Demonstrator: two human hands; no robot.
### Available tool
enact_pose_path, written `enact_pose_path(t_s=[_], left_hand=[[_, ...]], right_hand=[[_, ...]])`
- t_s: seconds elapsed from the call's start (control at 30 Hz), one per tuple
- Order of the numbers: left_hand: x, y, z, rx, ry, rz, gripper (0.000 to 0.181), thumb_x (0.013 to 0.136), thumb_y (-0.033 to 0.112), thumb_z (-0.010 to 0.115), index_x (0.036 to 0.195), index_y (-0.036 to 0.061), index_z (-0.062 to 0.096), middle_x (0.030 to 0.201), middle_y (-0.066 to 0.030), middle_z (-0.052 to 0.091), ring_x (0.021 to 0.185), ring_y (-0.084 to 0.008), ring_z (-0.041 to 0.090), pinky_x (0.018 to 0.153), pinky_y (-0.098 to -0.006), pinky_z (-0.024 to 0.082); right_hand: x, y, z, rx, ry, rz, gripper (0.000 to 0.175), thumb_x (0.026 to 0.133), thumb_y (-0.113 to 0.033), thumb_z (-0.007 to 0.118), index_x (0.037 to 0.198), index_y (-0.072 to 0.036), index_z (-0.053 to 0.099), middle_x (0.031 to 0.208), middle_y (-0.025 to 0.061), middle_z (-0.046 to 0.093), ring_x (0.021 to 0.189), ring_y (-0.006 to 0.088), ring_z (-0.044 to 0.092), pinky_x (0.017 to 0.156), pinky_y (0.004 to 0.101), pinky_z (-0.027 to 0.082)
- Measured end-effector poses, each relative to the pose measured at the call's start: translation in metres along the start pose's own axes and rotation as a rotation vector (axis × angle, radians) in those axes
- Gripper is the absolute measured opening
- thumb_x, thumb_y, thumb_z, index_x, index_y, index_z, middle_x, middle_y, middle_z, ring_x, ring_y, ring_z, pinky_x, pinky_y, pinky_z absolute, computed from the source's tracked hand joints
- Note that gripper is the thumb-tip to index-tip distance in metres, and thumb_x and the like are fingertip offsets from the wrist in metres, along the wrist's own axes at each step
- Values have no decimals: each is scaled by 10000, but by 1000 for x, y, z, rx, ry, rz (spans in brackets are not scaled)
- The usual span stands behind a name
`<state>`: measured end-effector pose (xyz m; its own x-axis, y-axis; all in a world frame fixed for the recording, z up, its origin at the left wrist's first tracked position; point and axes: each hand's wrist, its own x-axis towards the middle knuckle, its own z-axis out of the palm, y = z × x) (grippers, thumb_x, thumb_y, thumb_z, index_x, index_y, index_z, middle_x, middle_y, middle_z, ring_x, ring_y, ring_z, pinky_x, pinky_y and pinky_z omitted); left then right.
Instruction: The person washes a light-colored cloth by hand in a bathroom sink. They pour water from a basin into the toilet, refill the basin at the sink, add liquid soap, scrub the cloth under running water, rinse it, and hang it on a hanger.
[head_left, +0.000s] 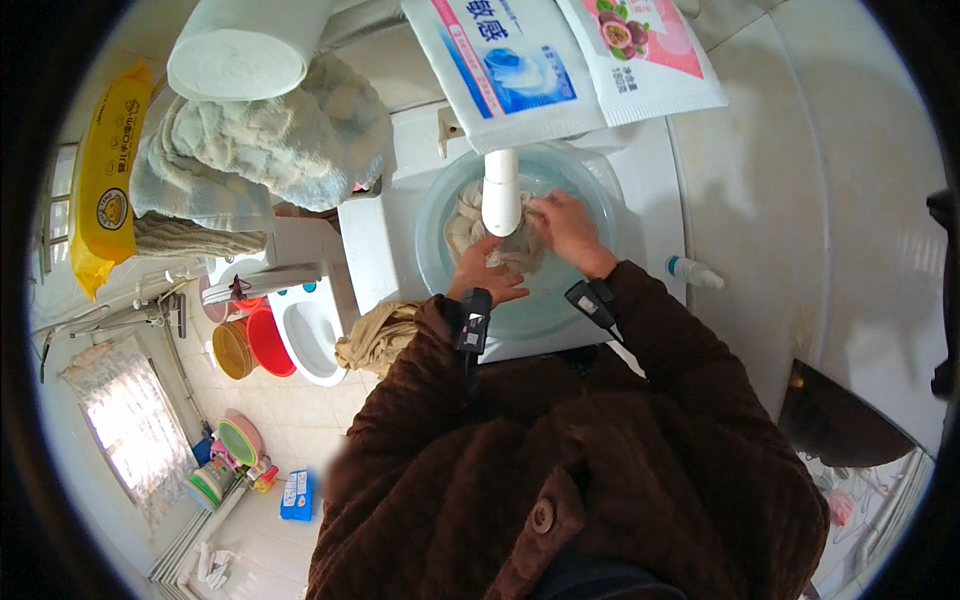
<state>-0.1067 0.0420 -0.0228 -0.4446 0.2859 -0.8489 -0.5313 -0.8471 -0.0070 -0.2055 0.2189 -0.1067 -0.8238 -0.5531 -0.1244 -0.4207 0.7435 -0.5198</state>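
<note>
A translucent blue plastic basin (429, 247) with water stands in the white sink (367, 262). Wet beige cloth (466, 225) lies bunched in the basin, partly hidden by the white faucet spout (501, 195). From the left, my left hand (489, 274) reaches over the cloth's lower edge with its fingers spread. My right hand (571, 229) is at the cloth's right side, fingertips on or close to it; whether it pinches any cloth cannot be told. Folded tan cloth (382, 337) hangs at the sink's left front edge, beside my left sleeve.
Two toothpaste tubes (517, 75) jut over the basin. A fluffy towel (300, 142), a paper roll (236, 64) and a yellow wipes pack (112, 180) are at upper left. A small bottle (696, 271) lies right of the sink. Beyond the left side are a toilet (311, 330) and a red bucket (270, 341).
</note>
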Motion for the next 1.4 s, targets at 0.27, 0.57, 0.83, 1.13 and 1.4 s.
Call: enact_pose_path(t_s=[0.27, 0.57, 0.83, 1.13, 1.4], left_hand=[[52, -19, -25, 135, -180, -51, 759, 900, 520, 577, 1483, 175, 235, 1537, -187, 156, 1406, -443, 201, 1098, -674, 179], [59, -30, -18, 423, -346, 629, 401, 844, 273, 678, 1153, 50, 554, 1156, -129, 610, 1109, -274, 576, 963, -429, 442], [49, -28, 5, -178, -336, 303, 467, 1015, 368, 381, 1354, 49, 425, 1377, -153, 468, 1293, -286, 438, 1108, -456, 352], [35, -42, 11, -254, -436, 203, 352, 995, 211, 458, 1313, 62, 441, 1271, -95, 542, 1130, -263, 571, 958, -409, 498], [3, -28, 8, 813, -313, 838, 429, 830, 57, 679, 1228, 11, 528, 1133, -109, 629, 1075, -214, 605, 918, -330, 489]], right_hand=[[-1, -23, 6, 285, -165, 339, 287, 826, -202, 639, 1082, -71, 632, 965, 134, 650, 859, 315, 612, 832, 391, 487], [-31, -84, -21, 966, 55, 110, 285, 914, -272, 584, 791, -16, 553, 771, 112, 605, 728, 258, 595, 665, 387, 461], [-12, -83, -28, 377, 276, 76, 247, 896, -178, 535, 1130, -116, 484, 1032, 160, 605, 947, 379, 586, 778, 464, 471], [-8, -83, -32, 506, 291, 177, 235, 906, -152, 514, 1127, -79, 483, 909, 147, 591, 835, 334, 577, 718, 431, 453], [-11, -91, -30, 489, 321, -135, 215, 851, -122, 562, 1057, -98, 507, 904, 132, 590, 882, 352, 569, 739, 456, 455]])
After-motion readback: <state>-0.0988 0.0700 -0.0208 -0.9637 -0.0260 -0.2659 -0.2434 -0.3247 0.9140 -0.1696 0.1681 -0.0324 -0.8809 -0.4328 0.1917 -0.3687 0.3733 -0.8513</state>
